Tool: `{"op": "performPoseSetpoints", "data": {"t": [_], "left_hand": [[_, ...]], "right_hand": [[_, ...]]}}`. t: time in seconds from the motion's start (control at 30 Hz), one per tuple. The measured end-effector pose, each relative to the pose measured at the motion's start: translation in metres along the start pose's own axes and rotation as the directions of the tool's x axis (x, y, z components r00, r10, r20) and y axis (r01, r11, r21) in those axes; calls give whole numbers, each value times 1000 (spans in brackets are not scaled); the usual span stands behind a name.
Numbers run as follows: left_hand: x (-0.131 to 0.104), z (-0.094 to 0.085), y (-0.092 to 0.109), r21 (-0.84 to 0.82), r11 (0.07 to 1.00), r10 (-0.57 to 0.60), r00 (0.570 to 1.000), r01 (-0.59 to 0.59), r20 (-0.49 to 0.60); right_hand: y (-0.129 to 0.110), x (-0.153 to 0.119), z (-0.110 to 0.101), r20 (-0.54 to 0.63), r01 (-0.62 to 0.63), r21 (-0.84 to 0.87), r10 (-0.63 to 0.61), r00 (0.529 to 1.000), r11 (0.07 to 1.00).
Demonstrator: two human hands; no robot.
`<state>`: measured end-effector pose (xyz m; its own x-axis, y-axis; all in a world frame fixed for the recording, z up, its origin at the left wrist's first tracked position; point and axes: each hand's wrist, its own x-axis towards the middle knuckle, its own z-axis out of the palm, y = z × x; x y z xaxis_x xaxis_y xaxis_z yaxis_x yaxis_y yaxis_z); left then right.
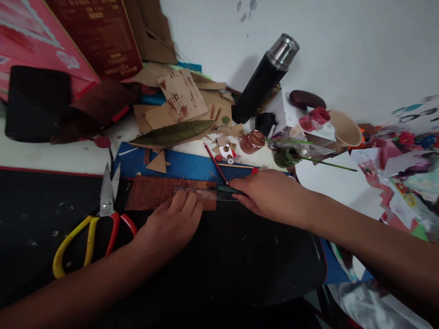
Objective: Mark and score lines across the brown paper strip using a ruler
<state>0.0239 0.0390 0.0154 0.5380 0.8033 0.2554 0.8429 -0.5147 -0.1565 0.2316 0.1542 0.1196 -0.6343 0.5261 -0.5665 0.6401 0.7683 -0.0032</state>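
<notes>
A reddish-brown painted strip (147,193) lies flat on the black mat (219,256). My left hand (171,219) rests on its lower middle, fingers bent and pressed together over a clear ruler-like piece (210,193) that lies along the strip. To the right, my right hand (264,192) is closed around a dark green tool (224,189), whose tip points left and reaches the strip's right end. Large scissors (107,205) with one yellow and one red handle lie left of my left hand, blades parted.
Behind the mat are a long green leaf (174,132), cardboard scraps (181,95), a red pencil (215,162) and paint jars (252,142). A black flask (260,80) stands near the wall. A phone (37,104) lies at the far left; papers (338,183) are on the right.
</notes>
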Motion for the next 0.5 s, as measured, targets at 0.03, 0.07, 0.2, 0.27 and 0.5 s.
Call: {"op": "performPoseSetpoints", "data": {"t": [0.03, 0.07, 0.2, 0.27, 0.5], "left_hand": [[0, 0, 0, 0, 1000, 0, 1000, 0, 0], [0, 0, 0, 1, 1000, 1, 1000, -1, -2], [0, 0, 0, 5, 1000, 5, 1000, -5, 5], [0, 0, 0, 2, 1000, 8, 1000, -8, 3], [-1, 2, 1, -8, 1000, 12, 1000, -11, 18]], "right_hand": [[0, 1, 0, 0, 3, 1, -3, 1000, 1000], [0, 1, 0, 2, 2, 1, -2, 1000, 1000], [-3, 4, -3, 20, 0, -11, 1, 1000, 1000], [-5, 6, -6, 33, 4, -29, -3, 999, 1000], [-6, 10, -14, 67, 45, -37, -43, 997, 998]]}}
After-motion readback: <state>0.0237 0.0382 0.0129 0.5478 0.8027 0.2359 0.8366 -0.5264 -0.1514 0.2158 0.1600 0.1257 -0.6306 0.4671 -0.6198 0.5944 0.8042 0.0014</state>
